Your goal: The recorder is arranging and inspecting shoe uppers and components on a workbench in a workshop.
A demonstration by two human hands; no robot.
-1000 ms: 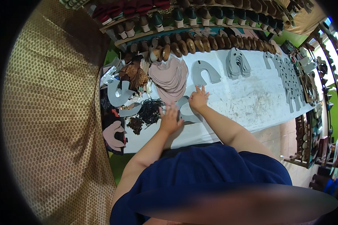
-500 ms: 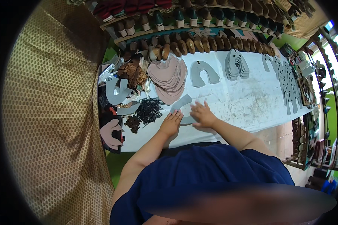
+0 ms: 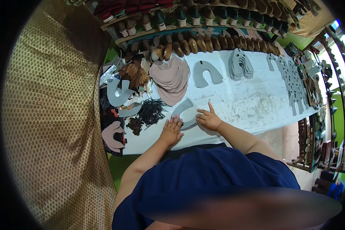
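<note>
A grey U-shaped shoe-upper piece (image 3: 188, 122) lies on the white-covered table close to my body, its curved arms showing between my hands. My left hand (image 3: 171, 131) rests flat at its left edge, fingers stretched out and thumb apart. On the other side, my right hand (image 3: 209, 119) is over or beside the piece's right end, with one finger pointing away from me and the others spread toward the piece. Neither hand grips anything that I can see. Farther back lie a grey U-shaped stack (image 3: 203, 79) and a second grey stack (image 3: 239, 67).
Pink cut pieces (image 3: 172, 82) are piled left of centre, beside a tangle of black strips (image 3: 151, 111). Brown scraps (image 3: 135, 125) and more cut pieces crowd the left end. Shoe rows (image 3: 195, 46) line the back; perforated grey pieces (image 3: 293, 84) lie at the right.
My left hand has slid slightly left and nearer to me, uncovering more of the grey piece. My right hand has turned, some of its fingers drawing in while one points away.
</note>
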